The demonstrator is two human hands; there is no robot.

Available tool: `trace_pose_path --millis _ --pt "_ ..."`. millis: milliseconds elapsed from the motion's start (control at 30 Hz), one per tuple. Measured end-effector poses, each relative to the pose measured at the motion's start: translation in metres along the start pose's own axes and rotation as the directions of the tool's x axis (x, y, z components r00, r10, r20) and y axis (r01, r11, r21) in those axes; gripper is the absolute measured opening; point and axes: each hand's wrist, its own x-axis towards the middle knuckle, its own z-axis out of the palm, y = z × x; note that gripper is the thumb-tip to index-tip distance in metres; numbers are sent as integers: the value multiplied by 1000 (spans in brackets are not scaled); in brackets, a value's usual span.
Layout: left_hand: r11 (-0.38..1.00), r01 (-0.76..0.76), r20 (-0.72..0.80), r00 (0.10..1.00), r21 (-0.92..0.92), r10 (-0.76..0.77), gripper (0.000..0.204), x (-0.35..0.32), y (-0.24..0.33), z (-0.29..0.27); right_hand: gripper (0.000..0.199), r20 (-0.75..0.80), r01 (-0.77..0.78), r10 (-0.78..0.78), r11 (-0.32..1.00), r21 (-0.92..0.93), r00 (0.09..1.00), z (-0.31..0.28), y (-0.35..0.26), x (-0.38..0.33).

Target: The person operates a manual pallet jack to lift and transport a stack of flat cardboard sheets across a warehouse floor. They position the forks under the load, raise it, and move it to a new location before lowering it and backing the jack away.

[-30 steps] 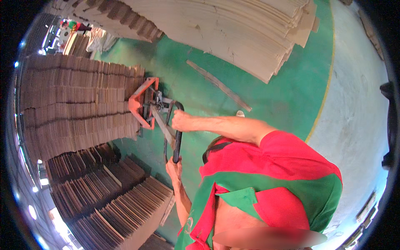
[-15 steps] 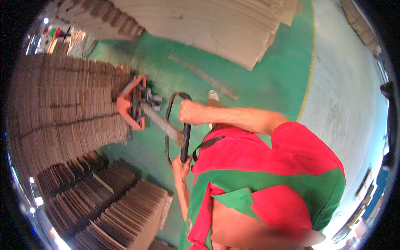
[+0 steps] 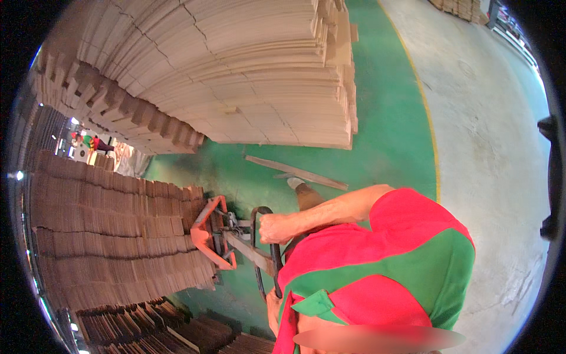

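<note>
My right hand is wrapped round the upper part of the black loop handle of a hand pallet truck. Lower in the picture, my left hand grips the same handle near its other end; part of that hand and arm is hidden by my shirt. A metal tiller bar runs from the handle to the pallet truck's orange frame. Tall stacks of flat brown cardboard stand directly against that frame. The truck's forks do not show.
A large stack of pale cardboard sheets rises at the top. A long wooden strip lies on the green floor near my foot. More cardboard stacks stand at lower left. In the far left background is a person.
The view has shifted, so the pallet truck and its cardboard sit lower in the picture and the pale stack shows more fully. Both hands keep their hold on the handle.
</note>
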Motion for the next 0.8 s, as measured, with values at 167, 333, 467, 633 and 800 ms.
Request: trace_pose_path --millis 167,333,467,633,800 --pt "1000 15 -39 999 -11 -15 30 -8 5 5 17 18 11 -12 1000 21 1000 -12 -5 -6" --pt "999 45 -40 998 -14 -46 28 3 12 14 21 -108 39 -36 999 27 994 -3 10 -13" --pt "994 109 -48 993 -10 -110 26 9 43 26 23 -79 99 -96 994 40 992 -18 30 -22" --pt "983 186 -75 980 0 -186 24 16 102 62 16 -98 91 -89 996 11 991 -45 47 -51" --pt "965 262 -146 954 -6 -261 21 5 144 104 21 -136 121 -123 992 -25 983 -49 55 -76"
